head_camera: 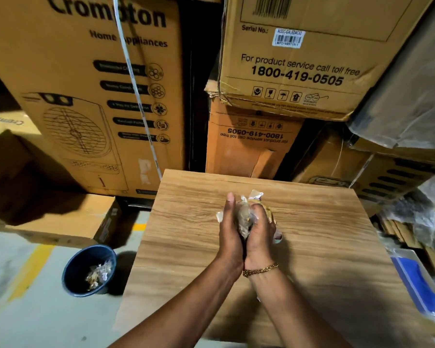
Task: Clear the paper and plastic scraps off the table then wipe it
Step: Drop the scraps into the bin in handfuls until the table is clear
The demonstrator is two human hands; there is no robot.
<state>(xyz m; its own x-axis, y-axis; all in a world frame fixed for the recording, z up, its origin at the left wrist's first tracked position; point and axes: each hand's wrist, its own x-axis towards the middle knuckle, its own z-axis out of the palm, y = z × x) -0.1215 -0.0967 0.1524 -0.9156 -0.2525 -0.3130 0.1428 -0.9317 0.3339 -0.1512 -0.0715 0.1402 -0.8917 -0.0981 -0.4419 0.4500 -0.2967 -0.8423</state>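
Beyond the grip, stacked cardboard boxes (91,91) printed with appliance branding fill the back like a wall. Left of the grip and lower lies a grey concrete floor (30,320) with yellow lines (28,272). Lighting is dim and warm.

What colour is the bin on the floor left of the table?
Dark blue bin, seen in the head view.

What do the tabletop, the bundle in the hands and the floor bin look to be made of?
Tabletop: wood-grain laminate or veneer by its printed-looking grain, matte. Scrap bundle: crinkled clear plastic film with some whitish paper. Bin: dark blue, smooth, probably moulded plastic.
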